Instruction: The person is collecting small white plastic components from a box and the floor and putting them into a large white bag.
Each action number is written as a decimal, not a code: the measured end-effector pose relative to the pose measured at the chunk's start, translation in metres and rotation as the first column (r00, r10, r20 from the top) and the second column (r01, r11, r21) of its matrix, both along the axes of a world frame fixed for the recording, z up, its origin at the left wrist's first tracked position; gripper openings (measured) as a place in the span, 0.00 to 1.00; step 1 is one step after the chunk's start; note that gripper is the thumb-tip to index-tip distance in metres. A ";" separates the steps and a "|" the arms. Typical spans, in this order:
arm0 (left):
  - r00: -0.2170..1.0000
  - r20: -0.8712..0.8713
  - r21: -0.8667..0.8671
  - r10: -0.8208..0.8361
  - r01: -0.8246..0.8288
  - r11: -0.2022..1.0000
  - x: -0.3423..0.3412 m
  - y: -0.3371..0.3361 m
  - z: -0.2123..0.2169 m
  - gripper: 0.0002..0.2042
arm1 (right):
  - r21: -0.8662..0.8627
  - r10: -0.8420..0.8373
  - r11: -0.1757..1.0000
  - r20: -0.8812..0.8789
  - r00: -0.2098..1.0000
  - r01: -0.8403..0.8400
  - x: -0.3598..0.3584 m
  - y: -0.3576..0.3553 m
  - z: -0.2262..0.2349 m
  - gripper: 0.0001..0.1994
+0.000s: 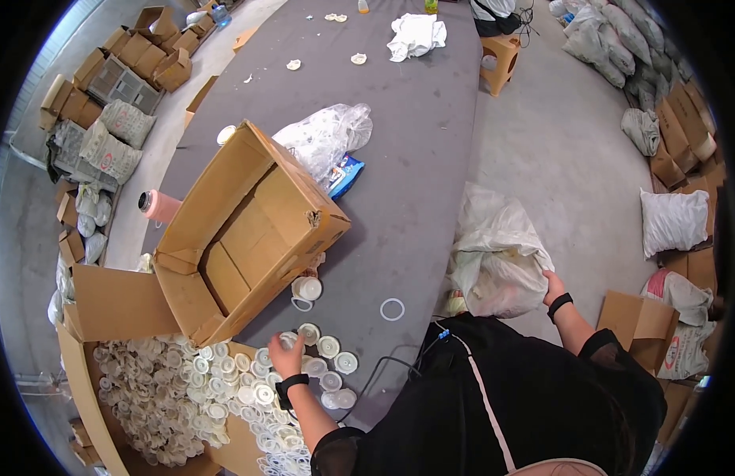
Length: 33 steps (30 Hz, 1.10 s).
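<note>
My left hand (286,358) is at the near edge of the table, its fingers closed round a white plastic cap (288,339). Beside it sit several similar round caps (328,346) on the grey tabletop. A large heap of white caps (157,389) fills an open cardboard box to the left of this hand. Off the table's right side, my right hand (553,289) grips the rim of a whitish plastic sack (502,238). The sack's mouth gapes toward me; what lies inside is hard to make out.
An empty cardboard carton (252,238) lies tilted on the table (415,159), by a clear plastic bag (328,131), a blue packet (345,176) and a pink bottle (159,206). One white ring (392,309) lies nearer me. A stool (500,63) stands beyond. Sacks and boxes line both sides.
</note>
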<state>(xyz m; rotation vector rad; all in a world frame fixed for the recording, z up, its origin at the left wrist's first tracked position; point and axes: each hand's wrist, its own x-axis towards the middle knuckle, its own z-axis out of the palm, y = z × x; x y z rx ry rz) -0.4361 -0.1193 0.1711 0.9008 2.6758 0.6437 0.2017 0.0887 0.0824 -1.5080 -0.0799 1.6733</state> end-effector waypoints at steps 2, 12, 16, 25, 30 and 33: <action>0.998 -0.046 -0.058 -0.040 0.037 0.998 0.007 0.009 -0.003 0.28 | 0.005 0.006 1.000 0.010 1.000 -0.006 0.001 0.000 -0.002 0.20; 0.969 -0.151 -0.402 -0.195 0.120 0.908 0.024 0.035 -0.008 0.29 | 0.009 -0.050 0.999 -0.057 0.997 0.050 0.007 -0.014 -0.012 0.20; 0.923 -0.264 -0.303 -0.279 0.195 0.933 0.027 0.017 -0.014 0.28 | 0.047 -0.037 0.998 -0.044 0.998 0.039 0.013 -0.021 -0.019 0.21; 0.700 0.714 0.556 0.014 -0.579 0.597 0.029 0.006 -0.014 0.21 | -0.015 -0.068 0.998 0.030 0.997 0.068 0.014 -0.018 -0.016 0.20; 0.282 0.756 0.529 -0.591 -0.795 0.297 0.046 -0.007 -0.006 0.27 | 0.027 -0.052 0.998 -0.027 0.998 0.053 0.009 -0.018 -0.015 0.20; 0.212 0.616 0.521 -0.759 -0.832 0.190 0.058 -0.001 0.011 0.29 | 0.020 -0.059 0.998 0.046 0.997 0.058 0.006 -0.016 -0.015 0.20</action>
